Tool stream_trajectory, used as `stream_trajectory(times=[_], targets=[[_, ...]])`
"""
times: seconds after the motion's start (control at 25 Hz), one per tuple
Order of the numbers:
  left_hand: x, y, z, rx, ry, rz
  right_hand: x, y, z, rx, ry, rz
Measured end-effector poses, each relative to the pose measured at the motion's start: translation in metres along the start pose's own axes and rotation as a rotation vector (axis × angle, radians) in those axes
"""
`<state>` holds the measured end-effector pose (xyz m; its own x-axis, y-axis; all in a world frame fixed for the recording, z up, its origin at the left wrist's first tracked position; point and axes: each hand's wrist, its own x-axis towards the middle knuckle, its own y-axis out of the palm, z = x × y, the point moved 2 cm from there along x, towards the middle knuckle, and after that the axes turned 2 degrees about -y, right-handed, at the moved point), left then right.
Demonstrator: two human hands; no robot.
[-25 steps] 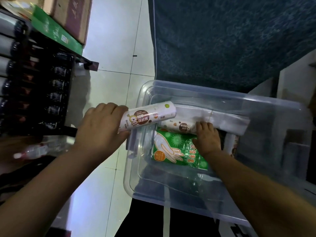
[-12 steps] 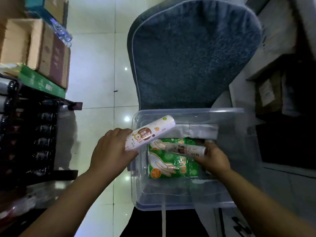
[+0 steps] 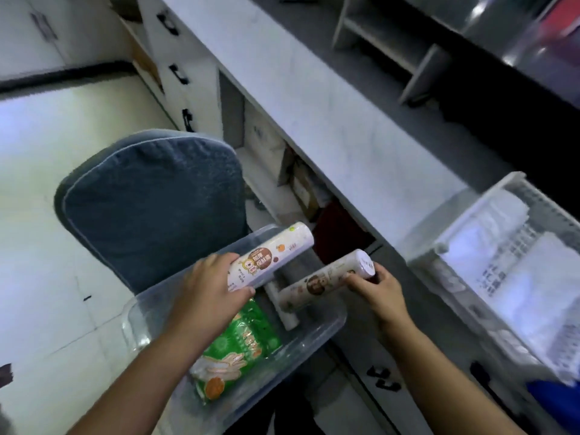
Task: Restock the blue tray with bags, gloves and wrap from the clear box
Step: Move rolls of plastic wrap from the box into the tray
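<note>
My left hand (image 3: pixel 208 295) grips a white roll of wrap (image 3: pixel 273 254) with brown print, held above the clear box (image 3: pixel 326 331). My right hand (image 3: pixel 381 295) grips a second white roll (image 3: pixel 326 279), lifted over the box's right side. Inside the box lie a green pack of gloves (image 3: pixel 238 350) and a long white flat pack (image 3: pixel 284 306), partly hidden by my hands and the rolls. A blue corner (image 3: pixel 555 400) shows at the lower right; whether it is the blue tray I cannot tell.
A white countertop (image 3: pixel 329 120) runs diagonally at the right, with a white slatted basket (image 3: pixel 445 246) of white packets on it. A blue-grey cushioned chair (image 3: pixel 150 208) stands behind the box. Drawers with black handles (image 3: pixel 384 379) sit under the counter.
My right hand has lifted the second roll out of the box. The view has swung up and to the right, bringing the counter and white basket into sight.
</note>
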<state>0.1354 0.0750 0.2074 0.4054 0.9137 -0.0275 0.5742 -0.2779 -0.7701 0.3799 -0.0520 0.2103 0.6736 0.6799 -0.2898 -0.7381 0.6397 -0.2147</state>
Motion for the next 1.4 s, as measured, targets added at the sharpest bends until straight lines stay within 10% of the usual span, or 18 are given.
stream_trajectory(times=[0.6, 0.8, 1.08, 1.4], targets=[[-0.082, 0.132, -0.331, -0.075, 0.469, 0.061, -0.076, -0.394, 0.064, 0.706, -0.398, -0.473], [-0.111, 0.177, -0.382, -0.032, 0.511, 0.072, -0.08, -0.47, 0.025, 0.109, -0.232, -0.448], [-0.116, 0.193, -0.397, 0.025, 0.449, 0.072, -0.084, -0.454, -0.054, -0.95, -0.291, 0.082], [-0.101, 0.193, -0.402, 0.045, 0.475, 0.127, -0.093, -0.433, -0.063, -1.337, -0.451, -0.117]])
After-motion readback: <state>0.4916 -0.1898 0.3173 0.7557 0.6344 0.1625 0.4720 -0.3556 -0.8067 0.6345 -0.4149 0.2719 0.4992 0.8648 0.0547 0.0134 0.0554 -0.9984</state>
